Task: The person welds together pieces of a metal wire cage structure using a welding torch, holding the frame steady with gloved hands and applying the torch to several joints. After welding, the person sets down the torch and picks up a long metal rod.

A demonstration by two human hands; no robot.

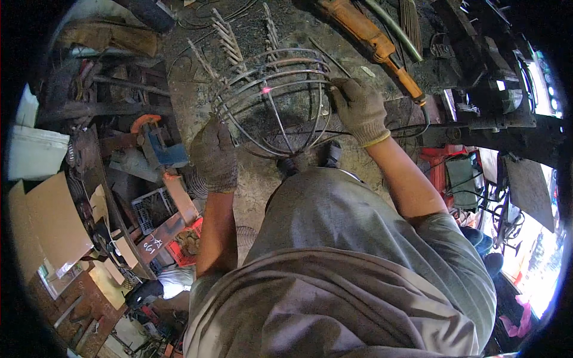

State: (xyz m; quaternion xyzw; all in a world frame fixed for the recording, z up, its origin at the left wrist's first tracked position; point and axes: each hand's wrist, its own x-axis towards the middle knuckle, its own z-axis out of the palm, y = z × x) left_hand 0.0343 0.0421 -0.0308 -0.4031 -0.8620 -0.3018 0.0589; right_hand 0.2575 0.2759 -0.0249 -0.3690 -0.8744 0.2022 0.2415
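A basket-like frame of bent metal rods [276, 114] is in front of me, its curved ribs meeting near my feet. On one rib glows a small pinkish-red spot [266, 90]. My left hand [213, 156], in a dirty knit glove, is closed at the frame's left edge; its fingertips are partly hidden. At the right edge, my right hand [362, 112], gloved too, has its fingers curled round the rod ends. Beyond the frame, several rough, ridged metal bars [227, 39] point away from me; whether they join it I cannot tell.
An orange corded power tool [361, 28] lies at the far right beside a metal pipe [397, 30]; its cable [427, 119] runs back leftward behind the frame. On the left are a blue-and-orange clamp-like tool [162, 149], crates [152, 210] and cardboard [57, 221]. A red container [439, 164] stands right.
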